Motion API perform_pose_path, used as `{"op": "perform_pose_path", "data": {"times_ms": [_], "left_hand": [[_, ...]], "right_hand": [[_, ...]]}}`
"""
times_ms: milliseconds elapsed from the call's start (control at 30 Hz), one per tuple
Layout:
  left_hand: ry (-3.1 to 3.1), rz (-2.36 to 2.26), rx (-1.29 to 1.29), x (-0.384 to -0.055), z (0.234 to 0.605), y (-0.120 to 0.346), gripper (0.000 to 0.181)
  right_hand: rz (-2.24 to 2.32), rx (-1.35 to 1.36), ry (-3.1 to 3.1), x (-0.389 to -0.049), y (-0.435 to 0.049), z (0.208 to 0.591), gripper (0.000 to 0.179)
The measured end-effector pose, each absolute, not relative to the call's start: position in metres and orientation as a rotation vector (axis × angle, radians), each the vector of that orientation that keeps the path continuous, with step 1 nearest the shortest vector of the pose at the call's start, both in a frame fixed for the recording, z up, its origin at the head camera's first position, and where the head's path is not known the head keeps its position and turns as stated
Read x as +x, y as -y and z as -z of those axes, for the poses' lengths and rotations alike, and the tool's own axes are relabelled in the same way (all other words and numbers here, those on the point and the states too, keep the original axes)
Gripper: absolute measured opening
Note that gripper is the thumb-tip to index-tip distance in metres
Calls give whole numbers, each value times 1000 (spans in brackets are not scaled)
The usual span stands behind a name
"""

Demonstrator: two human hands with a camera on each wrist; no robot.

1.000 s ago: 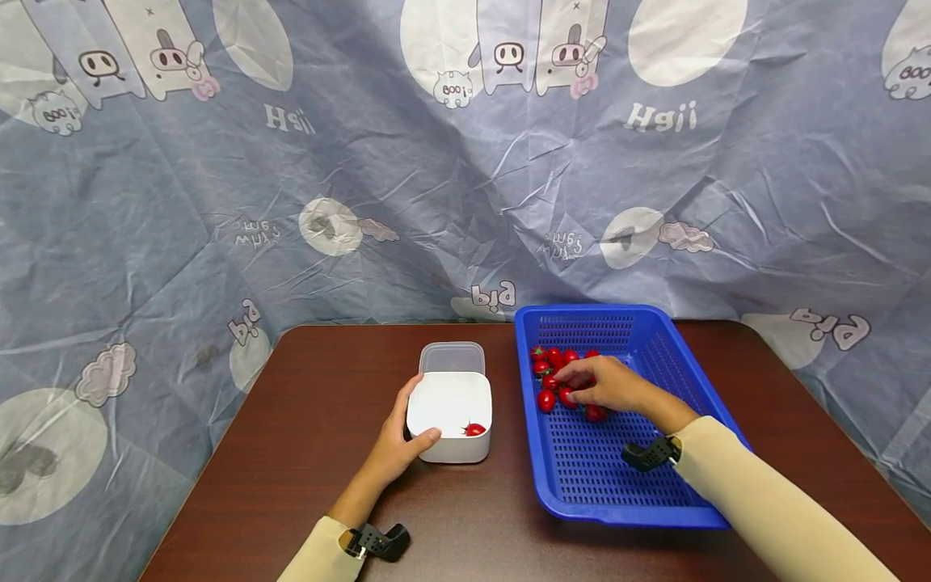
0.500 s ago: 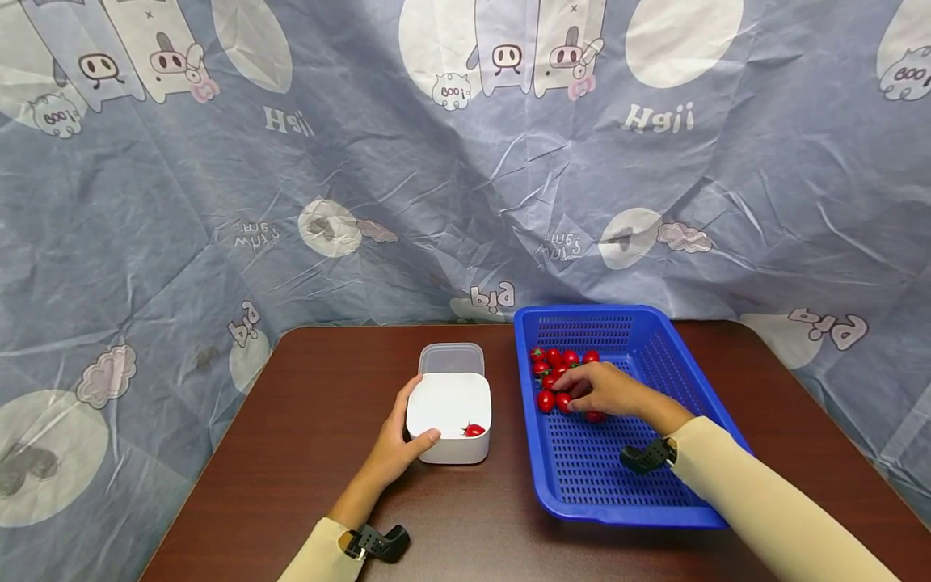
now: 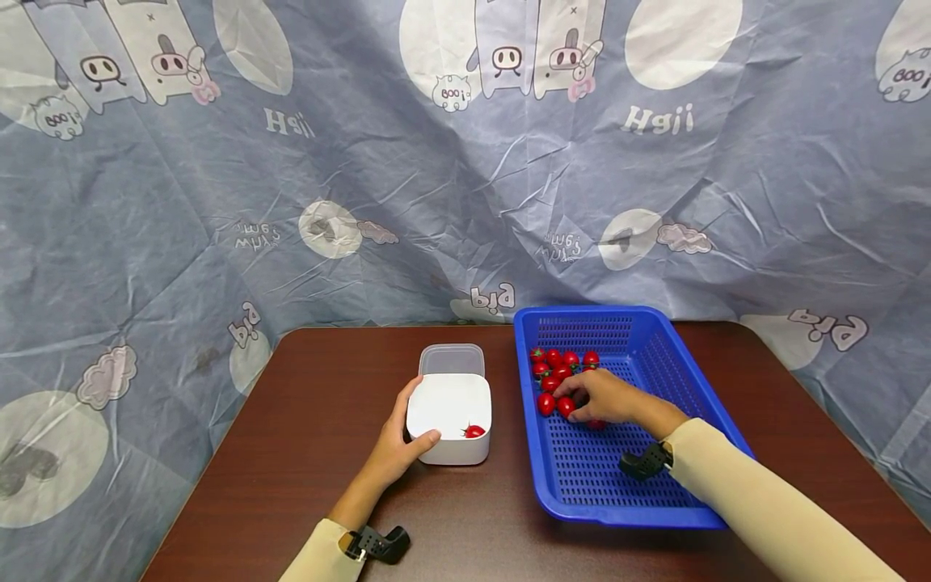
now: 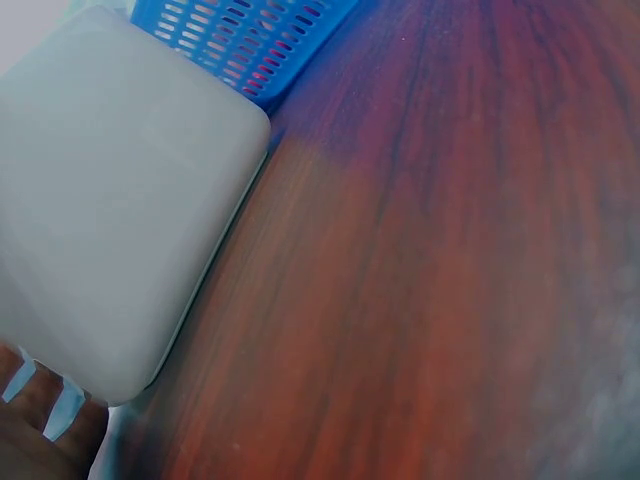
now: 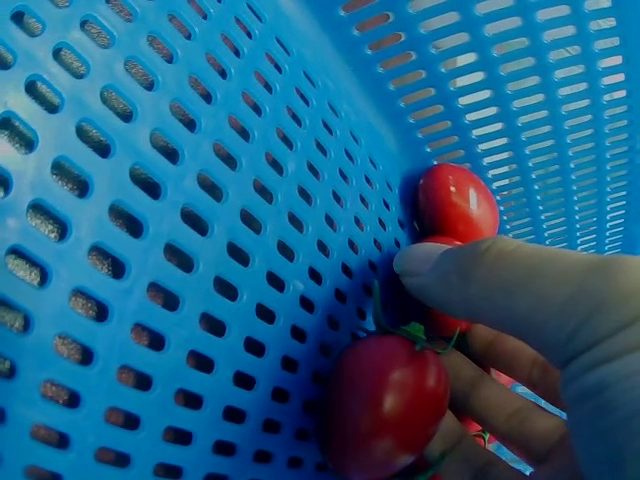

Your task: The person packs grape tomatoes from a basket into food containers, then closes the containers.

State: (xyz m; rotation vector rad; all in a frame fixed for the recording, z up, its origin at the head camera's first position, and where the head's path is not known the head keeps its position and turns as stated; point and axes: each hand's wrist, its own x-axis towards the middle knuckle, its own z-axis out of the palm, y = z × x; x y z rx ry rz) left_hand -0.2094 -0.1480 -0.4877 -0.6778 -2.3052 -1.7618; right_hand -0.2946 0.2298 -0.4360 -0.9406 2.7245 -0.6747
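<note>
My left hand holds a white square container at its left side, thumb over the front rim and fingers along the wall. One red cherry tomato lies in the container's front right corner. Inside a blue plastic basket, my right hand pinches a cherry tomato between thumb and fingers. In the right wrist view the thumb crosses in front of this tomato and partly hides it. Another tomato with a green stem sits beside the fingers.
Several more cherry tomatoes lie at the basket's far left. A translucent lid rests behind the white container. Everything stands on a dark brown table, with a patterned blue-grey cloth hanging behind it.
My right hand has shifted slightly down and toward me among the tomatoes, closing on one, and uncovering others behind it. The left hand and container have stayed put.
</note>
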Motion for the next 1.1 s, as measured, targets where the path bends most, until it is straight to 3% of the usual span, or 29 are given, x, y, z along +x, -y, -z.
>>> {"op": "perform_pose_path", "data": {"times_ms": [367, 767, 1100], "left_hand": [[2306, 1761, -670, -225, 517, 154, 87], [2316, 1768, -677, -207, 483, 148, 85], [2329, 1780, -652, -204, 478, 147, 86]], "right_hand": [[602, -941, -2757, -295, -229, 436, 35], [626, -978, -2799, -294, -229, 434, 35], [744, -1039, -2795, -292, -229, 429, 34]]}}
